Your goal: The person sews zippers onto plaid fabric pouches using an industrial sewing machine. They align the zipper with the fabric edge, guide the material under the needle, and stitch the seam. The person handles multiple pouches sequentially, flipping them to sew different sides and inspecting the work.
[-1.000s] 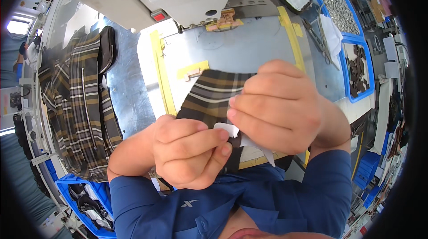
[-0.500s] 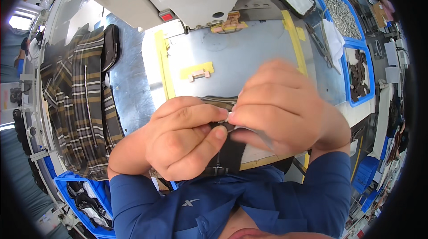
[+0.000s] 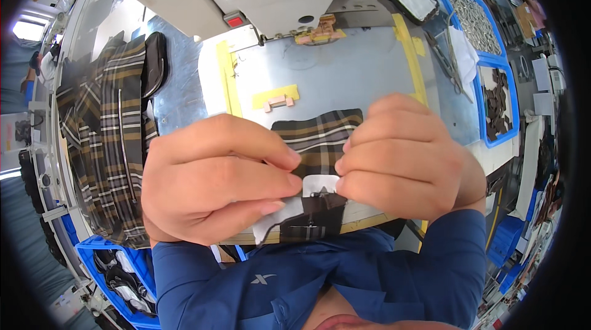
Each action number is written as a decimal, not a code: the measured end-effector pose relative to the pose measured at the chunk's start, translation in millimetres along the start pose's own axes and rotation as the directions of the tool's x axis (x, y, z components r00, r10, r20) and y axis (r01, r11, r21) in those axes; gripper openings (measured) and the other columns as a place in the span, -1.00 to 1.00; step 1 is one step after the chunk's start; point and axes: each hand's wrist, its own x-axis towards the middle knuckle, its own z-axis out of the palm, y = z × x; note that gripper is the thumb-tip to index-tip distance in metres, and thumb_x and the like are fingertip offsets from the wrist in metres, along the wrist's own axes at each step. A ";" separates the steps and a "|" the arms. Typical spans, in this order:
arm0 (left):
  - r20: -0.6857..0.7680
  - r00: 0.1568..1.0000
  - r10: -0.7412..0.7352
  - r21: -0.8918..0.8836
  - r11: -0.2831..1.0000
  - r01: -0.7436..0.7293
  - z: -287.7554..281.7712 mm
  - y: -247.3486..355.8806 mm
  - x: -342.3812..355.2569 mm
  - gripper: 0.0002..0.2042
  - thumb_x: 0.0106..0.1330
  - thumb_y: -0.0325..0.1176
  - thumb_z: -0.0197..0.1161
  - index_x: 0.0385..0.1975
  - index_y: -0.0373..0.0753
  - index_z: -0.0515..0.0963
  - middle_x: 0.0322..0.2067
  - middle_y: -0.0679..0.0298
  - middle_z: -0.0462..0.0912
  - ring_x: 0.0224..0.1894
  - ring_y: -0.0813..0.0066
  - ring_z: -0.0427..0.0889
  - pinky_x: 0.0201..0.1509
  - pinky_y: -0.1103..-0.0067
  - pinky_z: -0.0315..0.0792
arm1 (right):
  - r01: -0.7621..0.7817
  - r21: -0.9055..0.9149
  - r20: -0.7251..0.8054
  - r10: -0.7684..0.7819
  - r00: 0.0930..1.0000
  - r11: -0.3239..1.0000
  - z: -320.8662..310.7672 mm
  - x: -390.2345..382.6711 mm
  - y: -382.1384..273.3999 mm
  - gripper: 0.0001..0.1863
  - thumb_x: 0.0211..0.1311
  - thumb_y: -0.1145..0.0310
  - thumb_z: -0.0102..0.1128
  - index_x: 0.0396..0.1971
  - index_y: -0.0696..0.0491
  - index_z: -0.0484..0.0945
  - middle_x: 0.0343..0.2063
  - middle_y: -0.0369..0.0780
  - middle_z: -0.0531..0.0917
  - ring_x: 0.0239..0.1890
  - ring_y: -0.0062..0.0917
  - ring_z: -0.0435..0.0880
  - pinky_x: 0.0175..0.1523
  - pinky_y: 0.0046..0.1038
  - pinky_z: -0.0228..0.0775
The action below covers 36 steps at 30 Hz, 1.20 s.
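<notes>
Plaid fabric piece (image 3: 320, 139) is just below the centre of the frame, and I see the fingers of the left hand (image 3: 212, 173) and the right hand (image 3: 400, 160) closed on its side edges. If they pull unequally, I judge the white patch (image 3: 316, 183) could shift crooked, and the hanging white strip (image 3: 271, 224) could fold under the cloth.

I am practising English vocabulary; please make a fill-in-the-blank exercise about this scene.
Between the bare left hand and bare right hand, a rounded tab is coloured ____.
The stacked dark plaid fabric lies on the person's ____ side.
The plastic tray of dark brown pieces is coloured ____.
Missing words: white, left, blue.
</notes>
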 end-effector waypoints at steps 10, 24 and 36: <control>0.002 0.981 0.194 0.249 0.950 -0.188 13.6 -0.1 2.8 -0.81 -0.08 -0.49 0.55 -0.41 -0.12 0.83 -0.31 0.31 0.71 -0.37 0.35 0.69 -0.33 0.49 0.51 | -0.004 -0.009 -0.008 0.003 1.000 1.000 3.6 -0.6 -0.9 -0.83 0.00 0.42 0.48 -0.35 0.02 0.72 -0.30 -0.29 0.77 -0.23 -0.38 0.74 -0.23 -0.32 0.51; 0.009 0.985 0.173 -0.038 0.984 -0.173 25.6 -15.9 0.3 -0.92 0.13 -0.56 0.50 -0.38 -0.29 0.79 -0.38 0.08 0.81 -0.38 0.22 0.84 -0.28 0.45 0.71 | 0.000 0.096 -0.074 0.007 0.997 0.995 3.8 -2.8 8.3 -0.83 0.07 0.48 0.49 -0.30 0.05 0.73 -0.31 -0.25 0.74 -0.32 -0.35 0.71 -0.32 -0.33 0.51; 0.025 0.964 0.266 -0.160 0.952 -0.259 35.1 -38.7 -8.6 -0.64 0.38 -0.17 0.51 -0.12 -0.41 0.74 -0.14 -0.02 0.76 -0.18 0.07 0.82 -0.16 0.35 0.72 | -0.006 -0.018 -0.065 0.005 0.998 1.000 -0.4 -7.3 5.0 -0.73 0.03 0.58 0.53 -0.24 0.03 0.73 -0.27 -0.27 0.74 -0.30 -0.37 0.69 -0.28 -0.29 0.50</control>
